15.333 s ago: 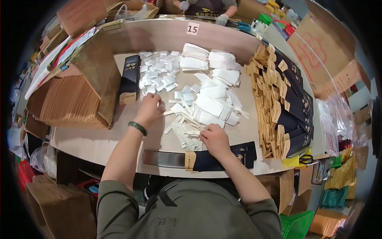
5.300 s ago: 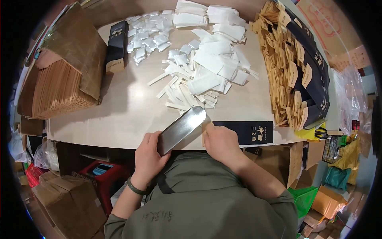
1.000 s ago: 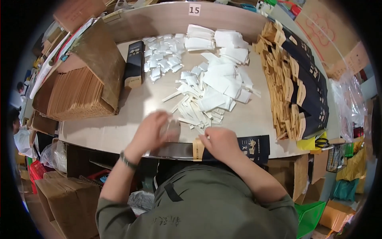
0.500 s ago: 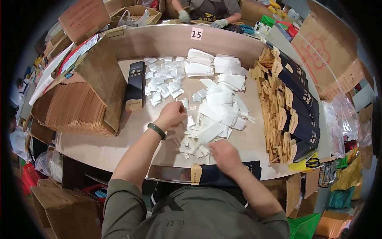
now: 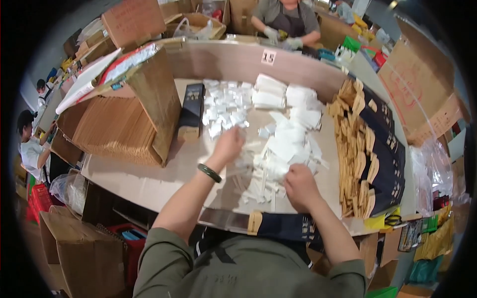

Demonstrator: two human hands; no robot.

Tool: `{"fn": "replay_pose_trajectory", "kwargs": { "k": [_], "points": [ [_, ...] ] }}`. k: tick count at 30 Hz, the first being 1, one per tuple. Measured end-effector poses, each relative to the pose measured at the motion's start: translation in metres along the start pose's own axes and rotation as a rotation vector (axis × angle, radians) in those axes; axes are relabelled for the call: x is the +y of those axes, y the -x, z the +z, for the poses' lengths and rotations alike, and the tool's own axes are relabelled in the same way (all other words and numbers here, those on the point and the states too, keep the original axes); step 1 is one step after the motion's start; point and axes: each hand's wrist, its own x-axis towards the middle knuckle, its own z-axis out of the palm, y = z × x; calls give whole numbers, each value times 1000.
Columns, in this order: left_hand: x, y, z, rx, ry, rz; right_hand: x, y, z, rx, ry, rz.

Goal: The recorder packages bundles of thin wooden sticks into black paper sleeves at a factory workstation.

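My left hand (image 5: 229,145), below a dark green bangle, is closed with its fingertips at the near edge of a spread of small white sachets (image 5: 226,105). Whatever it pinches is hidden. My right hand (image 5: 301,187) is curled closed at the near side of a heap of flat white packets (image 5: 288,141); what it holds, if anything, does not show. Between the hands lie loose thin white sticks or strips (image 5: 261,191). Dark blue pouches with a tan end (image 5: 285,226) lie at the table's front edge, partly under my right forearm.
At the left stands an open carton (image 5: 161,107) packed with brown card, beside a dark blue box (image 5: 192,107). Overlapping dark pouches (image 5: 385,149) with tan ends line the right side. Scissors (image 5: 393,220) lie near the right corner. A gloved co-worker (image 5: 288,25) is beyond the partition.
The whole view has shifted, so the table sits lower and further right. My right hand has moved away from me toward the white packets; my left has moved slightly toward the sachets.
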Motion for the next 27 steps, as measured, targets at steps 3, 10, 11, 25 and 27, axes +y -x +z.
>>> {"fn": "replay_pose_trajectory", "kwargs": {
  "k": [3,10,11,25,27],
  "points": [
    [30,49,-50,-34,639,-167,2,14,0,62,-118,202],
    [22,216,-41,60,133,-182,-2,17,12,180,-199,367],
    [19,222,-37,100,-49,-61,-6,13,16,248,-312,406],
    [-63,60,-245,589,-685,32,-136,11,49,-122,-484,69],
    [-87,42,-261,77,-763,-211,-131,4,34,-171,-611,212]
  ]
}}
